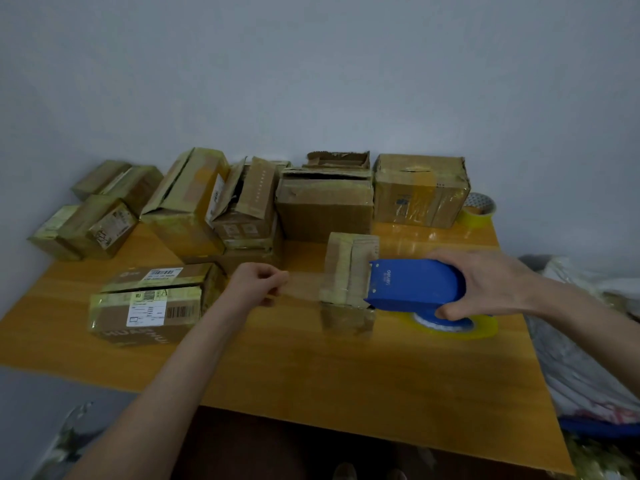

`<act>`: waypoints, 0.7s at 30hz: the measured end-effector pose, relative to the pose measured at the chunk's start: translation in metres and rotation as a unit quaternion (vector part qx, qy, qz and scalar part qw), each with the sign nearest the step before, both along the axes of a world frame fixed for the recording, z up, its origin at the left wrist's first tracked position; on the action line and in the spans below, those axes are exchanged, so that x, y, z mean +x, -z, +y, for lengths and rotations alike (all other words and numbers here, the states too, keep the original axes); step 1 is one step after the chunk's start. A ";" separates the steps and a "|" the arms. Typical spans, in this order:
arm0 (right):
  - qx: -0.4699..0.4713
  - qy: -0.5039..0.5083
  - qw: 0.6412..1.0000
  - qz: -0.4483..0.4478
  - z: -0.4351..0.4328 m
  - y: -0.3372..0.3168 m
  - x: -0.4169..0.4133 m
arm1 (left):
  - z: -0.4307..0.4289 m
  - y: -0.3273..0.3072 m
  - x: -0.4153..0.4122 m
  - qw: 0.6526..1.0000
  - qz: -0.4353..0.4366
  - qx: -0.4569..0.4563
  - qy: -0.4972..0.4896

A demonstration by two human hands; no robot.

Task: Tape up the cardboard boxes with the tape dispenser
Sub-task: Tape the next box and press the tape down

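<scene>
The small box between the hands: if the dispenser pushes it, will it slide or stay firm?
Probably it slides: the small box looks light for the glossy table, and the right hand grips only the dispenser. The left hand only pinches the tape, so that gives little hold. Its cardboard looks stiff enough not to crumple.
</scene>
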State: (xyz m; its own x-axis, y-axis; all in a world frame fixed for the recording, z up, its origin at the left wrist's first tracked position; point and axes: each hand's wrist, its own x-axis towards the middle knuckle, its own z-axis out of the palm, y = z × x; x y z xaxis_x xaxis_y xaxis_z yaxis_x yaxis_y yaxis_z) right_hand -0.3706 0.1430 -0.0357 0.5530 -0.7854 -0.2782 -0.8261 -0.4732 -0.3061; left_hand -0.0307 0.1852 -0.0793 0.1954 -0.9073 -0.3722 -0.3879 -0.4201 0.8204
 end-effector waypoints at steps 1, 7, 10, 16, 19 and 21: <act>0.009 -0.002 1.000 0.014 0.000 0.001 -0.004 | 0.001 0.003 0.004 1.000 0.000 0.013 0.008; 0.006 -0.005 0.997 0.083 0.003 0.013 -0.006 | 0.000 0.020 -0.003 0.999 0.016 0.032 0.005; 0.020 -0.006 0.996 0.091 0.003 0.017 -0.004 | -0.003 0.027 -0.004 0.999 0.008 0.038 0.002; 0.064 0.013 0.994 0.090 -0.004 0.028 -0.001 | -0.010 0.041 -0.006 0.998 0.000 0.063 0.003; 0.085 0.019 0.992 0.091 -0.007 0.036 0.001 | -0.014 0.048 -0.008 0.997 -0.010 0.071 0.002; 0.103 0.024 0.990 0.093 -0.009 0.042 0.004 | -0.017 0.054 -0.009 0.997 -0.009 0.077 -0.004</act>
State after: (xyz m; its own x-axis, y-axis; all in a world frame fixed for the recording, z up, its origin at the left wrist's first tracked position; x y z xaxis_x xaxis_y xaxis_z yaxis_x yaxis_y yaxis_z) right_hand -0.3669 0.1342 -0.0780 0.4399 -0.7258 -0.5288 -0.8975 -0.3752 -0.2317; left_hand -0.0399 0.1683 -0.1337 0.2101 -0.8380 -0.5036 -0.3979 -0.5438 0.7389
